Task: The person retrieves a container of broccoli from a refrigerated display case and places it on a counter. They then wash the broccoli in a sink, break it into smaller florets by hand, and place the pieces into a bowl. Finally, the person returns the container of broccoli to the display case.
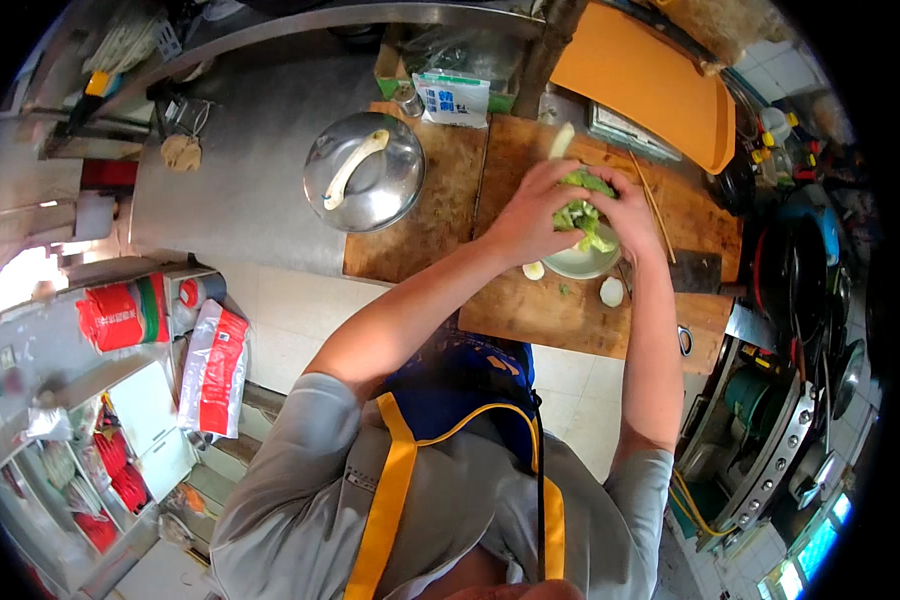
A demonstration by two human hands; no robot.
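Both my hands grip a bunch of chopped green leafy vegetable just above a pale green dish on the wooden cutting board. My left hand holds the bunch from the left, fingers curled round it. From the other side my right hand presses against it. Part of the dish is hidden by the greens and hands. Behind them lies a pale stalk piece. Two cut vegetable ends, one yellowish and one white, rest near the dish.
A cleaver and chopsticks lie right of my hands, scissors nearer me. To the left is a steel lid with a pale handle. A white printed packet and an orange board stand behind. Woks are at right.
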